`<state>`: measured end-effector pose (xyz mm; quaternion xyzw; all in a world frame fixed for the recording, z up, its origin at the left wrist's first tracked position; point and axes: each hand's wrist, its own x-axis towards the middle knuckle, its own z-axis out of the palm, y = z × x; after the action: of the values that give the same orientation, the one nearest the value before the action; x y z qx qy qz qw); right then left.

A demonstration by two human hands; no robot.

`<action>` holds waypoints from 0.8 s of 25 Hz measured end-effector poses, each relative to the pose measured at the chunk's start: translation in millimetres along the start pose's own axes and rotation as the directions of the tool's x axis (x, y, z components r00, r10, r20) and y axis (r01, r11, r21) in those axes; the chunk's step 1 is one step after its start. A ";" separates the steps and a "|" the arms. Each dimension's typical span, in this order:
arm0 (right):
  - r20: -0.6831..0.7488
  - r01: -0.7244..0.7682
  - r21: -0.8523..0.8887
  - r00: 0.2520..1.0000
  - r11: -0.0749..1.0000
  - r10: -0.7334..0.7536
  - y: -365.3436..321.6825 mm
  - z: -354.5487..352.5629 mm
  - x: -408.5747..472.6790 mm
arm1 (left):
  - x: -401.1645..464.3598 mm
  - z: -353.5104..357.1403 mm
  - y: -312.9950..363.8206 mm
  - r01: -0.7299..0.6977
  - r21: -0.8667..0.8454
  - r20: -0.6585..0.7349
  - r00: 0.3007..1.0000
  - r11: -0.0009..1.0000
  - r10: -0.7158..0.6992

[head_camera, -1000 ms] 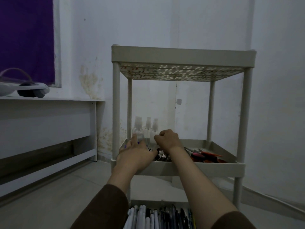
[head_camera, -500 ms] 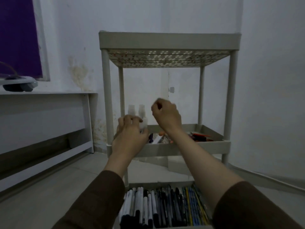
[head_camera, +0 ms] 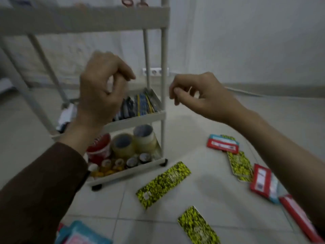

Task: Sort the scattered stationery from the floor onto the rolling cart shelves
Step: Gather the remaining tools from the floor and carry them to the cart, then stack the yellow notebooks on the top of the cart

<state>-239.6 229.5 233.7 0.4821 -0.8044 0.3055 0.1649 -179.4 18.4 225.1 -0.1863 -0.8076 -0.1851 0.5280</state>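
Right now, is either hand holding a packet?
No: the left hand and right hand hover loosely curled and empty, while the yellow packets lie on the floor.

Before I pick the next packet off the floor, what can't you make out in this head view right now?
- Print on the yellow packets and red packets: motion blur.
- Pen shelf, left part: hidden behind the left hand.
- Teal packet: cut off by the bottom edge.
- Top shelf contents: cut off by the top edge.
- Right hand: its curled fingers show nothing held, but blur leaves this uncertain.
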 end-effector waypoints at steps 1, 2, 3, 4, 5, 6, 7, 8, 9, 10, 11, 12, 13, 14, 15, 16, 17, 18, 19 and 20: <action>0.016 -0.076 0.044 0.997 0.996 0.076 15.6 10.5 -23.8 | -23.0 20.8 8.9 0.035 -0.054 0.095 0.995 0.998 -0.030; 0.041 -0.158 0.085 0.987 0.984 0.155 29.9 22.5 -48.4 | -45.9 40.0 16.5 0.094 -0.101 0.207 0.976 0.990 -0.072; 0.079 -0.241 0.108 0.969 0.964 0.233 42.7 36.6 -74.6 | -69.3 58.3 22.6 0.176 -0.137 0.324 0.938 0.975 -0.124; 0.133 -0.318 0.110 0.944 0.942 0.303 54.0 52.2 -101.0 | -92.9 74.0 27.2 0.265 -0.149 0.432 0.884 0.953 -0.178; 0.202 -0.395 0.092 0.906 0.914 0.371 63.9 68.4 -130.5 | -118.6 89.3 32.7 0.347 -0.144 0.530 0.818 0.927 -0.224; 0.280 -0.462 0.063 0.859 0.885 0.429 71.5 84.0 -158.7 | -144.3 101.6 36.4 0.412 -0.128 0.620 0.743 0.902 -0.251; 0.359 -0.520 0.023 0.801 0.854 0.479 76.2 98.4 -185.3 | -168.9 111.3 39.4 0.454 -0.105 0.710 0.658 0.885 -0.253; 0.431 -0.569 -0.023 0.736 0.822 0.522 78.8 111.4 -211.1 | -193.5 118.3 42.4 0.474 -0.065 0.794 0.558 0.878 -0.242; 0.489 -0.607 -0.073 0.670 0.792 0.559 80.1 122.3 -233.6 | -216.0 122.4 44.5 0.474 0.000 0.859 0.451 0.880 -0.242; 0.525 -0.640 -0.122 0.607 0.758 0.597 80.7 131.5 -254.6 | -236.2 124.3 47.2 0.466 0.080 0.903 0.341 0.881 -0.262; 0.542 -0.670 -0.161 0.553 0.724 0.632 81.0 139.4 -271.6 | -253.3 125.0 49.1 0.461 0.148 0.924 0.251 0.875 -0.289; 0.548 -0.697 -0.191 0.508 0.691 0.664 80.3 146.7 -286.1 | -267.8 125.9 51.7 0.462 0.188 0.935 0.185 0.867 -0.302; 0.551 -0.725 -0.213 0.465 0.655 0.693 78.9 153.7 -297.6 | -279.8 127.9 55.5 0.464 0.201 0.944 0.143 0.863 -0.297; 0.562 -0.751 -0.230 0.417 0.619 0.715 76.6 161.2 -306.3 | -289.7 130.5 60.4 0.459 0.198 0.955 0.109 0.866 -0.276; 0.580 -0.764 -0.260 0.365 0.590 0.729 72.5 169.8 -314.0 | -299.1 133.4 66.8 0.447 0.186 0.966 0.080 0.875 -0.246; 0.585 -0.751 -0.311 0.331 0.582 0.740 67.1 179.0 -321.2 | -307.8 136.0 73.2 0.437 0.178 0.974 0.052 0.882 -0.222; 0.564 -0.717 -0.378 0.323 0.585 0.760 60.0 188.2 -327.8 | -315.1 137.7 79.8 0.433 0.180 0.977 0.026 0.883 -0.212; 0.519 -0.683 -0.442 0.333 0.581 0.787 52.0 196.7 -333.3 | -321.5 138.5 85.4 0.432 0.192 0.977 0.002 0.881 -0.214; 0.473 -0.660 -0.491 0.347 0.569 0.810 44.7 203.8 -337.3 | -327.1 138.7 89.6 0.432 0.203 0.976 -0.013 0.879 -0.218; 0.440 -0.648 -0.521 0.354 0.556 0.825 39.2 210.1 -341.5 | -331.6 138.0 92.7 0.424 0.208 0.975 -0.021 0.881 -0.220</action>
<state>-103.5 336.9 -130.0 0.1108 -0.9682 0.0536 -0.2179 -117.9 131.8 -122.7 -0.1076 -0.9478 -0.1862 -0.2354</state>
